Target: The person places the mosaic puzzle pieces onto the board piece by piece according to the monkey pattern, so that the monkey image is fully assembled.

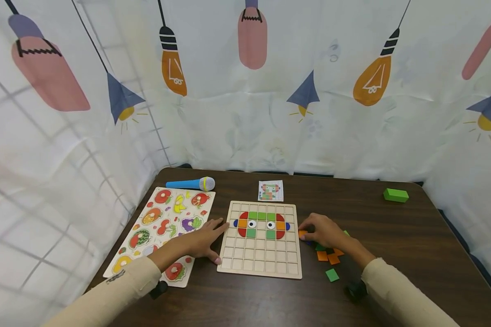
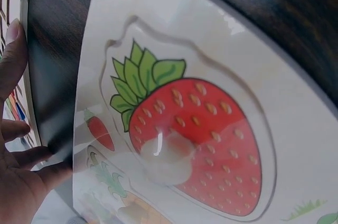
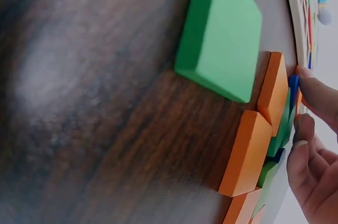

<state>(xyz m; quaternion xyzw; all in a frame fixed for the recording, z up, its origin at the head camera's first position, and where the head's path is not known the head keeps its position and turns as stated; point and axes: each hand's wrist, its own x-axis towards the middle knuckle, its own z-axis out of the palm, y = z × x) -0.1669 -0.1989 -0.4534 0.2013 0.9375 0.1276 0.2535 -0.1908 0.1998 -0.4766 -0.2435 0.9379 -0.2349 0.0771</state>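
Observation:
A square wooden grid board (image 1: 259, 259) lies on the table with colored tiles forming a face-like pattern with two eyes in its upper half. My left hand (image 1: 204, 239), fingers spread, rests at its left edge, thumb by the lower left corner. Just off the right edge, my right hand (image 1: 321, 230) pinches an orange tile (image 1: 302, 233) between thumb and fingers; in the right wrist view only a sliver of it shows. Beside and beneath that hand lie loose orange tiles (image 3: 247, 152) and green ones, with a green tile (image 3: 222, 39) set apart, nearer the camera.
On the left lies a fruit puzzle board (image 1: 145, 222), partly under my left forearm. Behind it is a blue toy microphone (image 1: 190, 183). A printed pattern card (image 1: 271, 190) sits beyond the grid board. A green block (image 1: 396, 195) stands at the far right.

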